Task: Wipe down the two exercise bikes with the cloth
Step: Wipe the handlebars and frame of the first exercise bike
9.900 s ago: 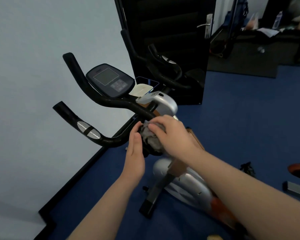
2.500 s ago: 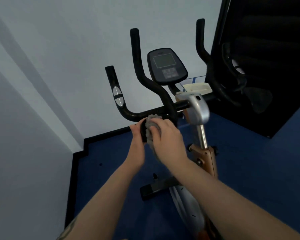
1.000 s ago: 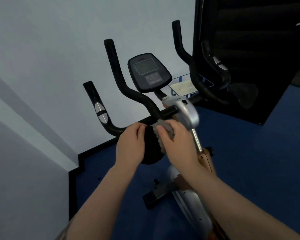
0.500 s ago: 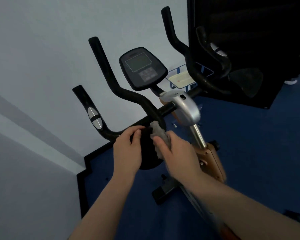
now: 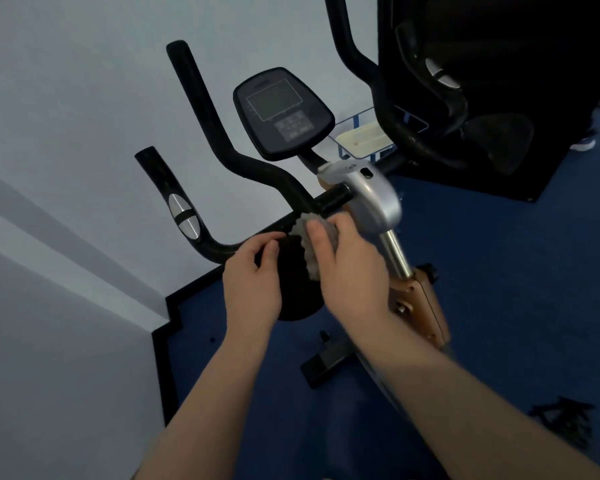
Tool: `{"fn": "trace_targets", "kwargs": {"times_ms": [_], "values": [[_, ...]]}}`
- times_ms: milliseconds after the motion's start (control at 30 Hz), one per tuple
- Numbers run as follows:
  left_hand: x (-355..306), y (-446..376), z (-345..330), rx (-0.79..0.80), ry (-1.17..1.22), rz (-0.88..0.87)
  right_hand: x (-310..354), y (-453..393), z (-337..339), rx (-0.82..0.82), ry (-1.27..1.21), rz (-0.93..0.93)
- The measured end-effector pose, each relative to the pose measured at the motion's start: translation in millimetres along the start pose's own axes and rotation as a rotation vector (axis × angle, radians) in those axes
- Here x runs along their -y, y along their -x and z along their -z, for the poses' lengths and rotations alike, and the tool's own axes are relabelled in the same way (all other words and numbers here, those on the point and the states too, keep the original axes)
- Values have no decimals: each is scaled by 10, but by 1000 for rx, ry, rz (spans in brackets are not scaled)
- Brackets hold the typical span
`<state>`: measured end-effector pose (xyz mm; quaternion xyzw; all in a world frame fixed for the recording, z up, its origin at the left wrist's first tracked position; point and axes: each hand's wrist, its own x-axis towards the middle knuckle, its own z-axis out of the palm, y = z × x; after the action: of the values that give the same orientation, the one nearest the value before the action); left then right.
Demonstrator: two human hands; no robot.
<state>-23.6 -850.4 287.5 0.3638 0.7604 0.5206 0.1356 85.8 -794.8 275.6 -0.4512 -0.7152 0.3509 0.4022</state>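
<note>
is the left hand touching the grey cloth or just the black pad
Apart. The head view shows the left hand holding the black pad's left edge, with bare pad showing between its fingertips and the grey cloth under the right hand.

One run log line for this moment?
right hand: presses cloth on handlebar | left hand: holds pad

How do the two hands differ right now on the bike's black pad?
The right hand grips the grey cloth and presses it on the black pad; the left hand holds no cloth, its fingers curled over the pad's left edge. Both touch the pad, below the handlebar.
</note>
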Motion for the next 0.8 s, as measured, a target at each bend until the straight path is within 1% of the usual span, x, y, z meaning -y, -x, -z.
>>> {"fn": "trace_targets", "kwargs": {"times_ms": [67, 133, 233, 300, 333, 400, 467, 533, 600, 667, 733, 800], "values": [[-1, 21, -1, -7, 36, 8, -16, 295, -119, -50, -109, -73], [6, 21, 6, 5, 49, 5, -36, 491, -173, -3, -157, -150], [21, 5, 19, 36, 39, -6, -97, 327, -127, 59, -22, -99], [26, -3, 22, 48, 36, 8, -81, 222, -118, 16, -11, -66], [23, -1, 25, 55, 39, 15, -63, 249, -164, -28, -50, -89], [13, 10, 27, 67, 59, 24, -6, 419, -314, -119, -182, -199], [3, 13, 31, 83, 86, 33, 53, 580, -410, -144, -291, -297], [-6, 18, 49, 108, 124, 51, 62, 533, -365, -104, -243, -288], [-1, 10, 80, 137, 172, 88, 38, 367, -252, -78, -114, -201], [15, 4, 105, 173, 211, 124, 38, 278, -222, -122, -69, -154], [24, 9, 119, 195, 240, 137, 73, 378, -350, -196, -138, -213], [27, 19, 121, 181, 234, 126, 117, 564, -505, -244, -252, -330]]}}
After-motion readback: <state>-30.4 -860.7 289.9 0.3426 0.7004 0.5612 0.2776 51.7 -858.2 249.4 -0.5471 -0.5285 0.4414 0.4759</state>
